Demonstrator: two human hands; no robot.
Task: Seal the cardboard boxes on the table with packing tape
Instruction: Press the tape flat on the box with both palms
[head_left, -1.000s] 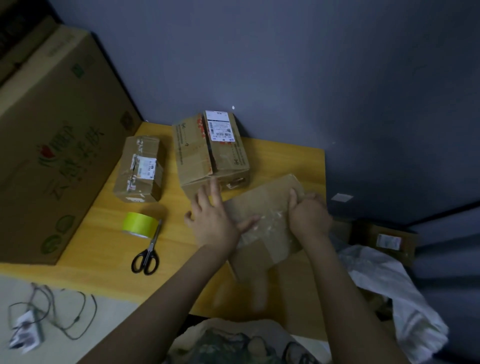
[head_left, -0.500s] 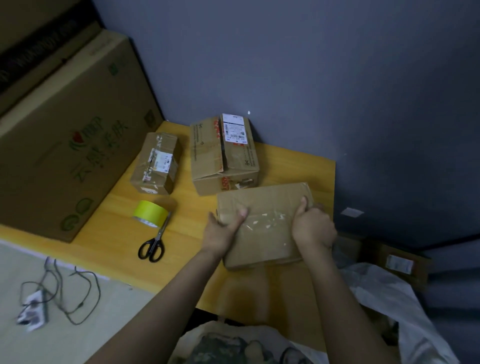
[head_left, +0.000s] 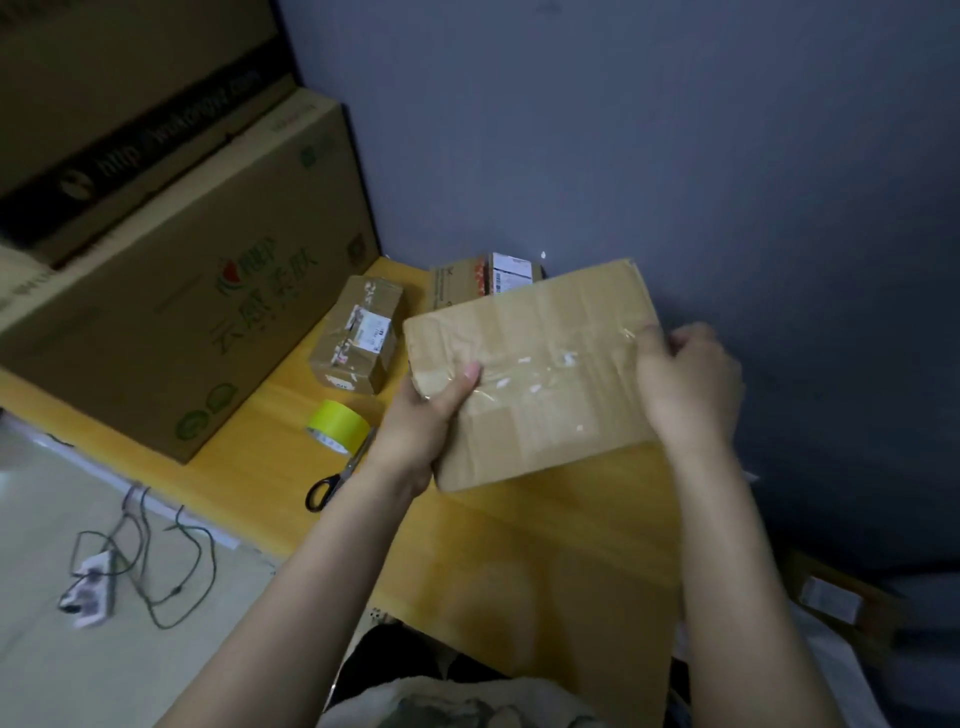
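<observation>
A: Where can a hand pass on the desk (head_left: 545, 561)?
B: Over the near strip of wood, in front of the flat box (head_left: 540, 374) gripped by the left hand (head_left: 431, 410) and right hand (head_left: 685, 384).
A: And leftward?
B: Blocked: tape roll (head_left: 337, 423) and scissors (head_left: 324, 488), a small box (head_left: 358, 332) behind them, then the big carton (head_left: 197, 312) (a labelled box (head_left: 457, 283) and the wall (head_left: 727, 156) close the back).

Six boxes in all. Three small ones sit mid frame: the held box (head_left: 545, 374), a taped box (head_left: 358, 340) and a labelled box (head_left: 457, 283). Two are big, at upper left: a lower carton (head_left: 171, 291) and an upper carton (head_left: 104, 104). A lone box (head_left: 831, 597) is at lower right. One tape roll (head_left: 337, 423), one pair of scissors (head_left: 337, 478), one power strip (head_left: 88, 587). Two hands: left hand (head_left: 426, 415), right hand (head_left: 685, 384).
</observation>
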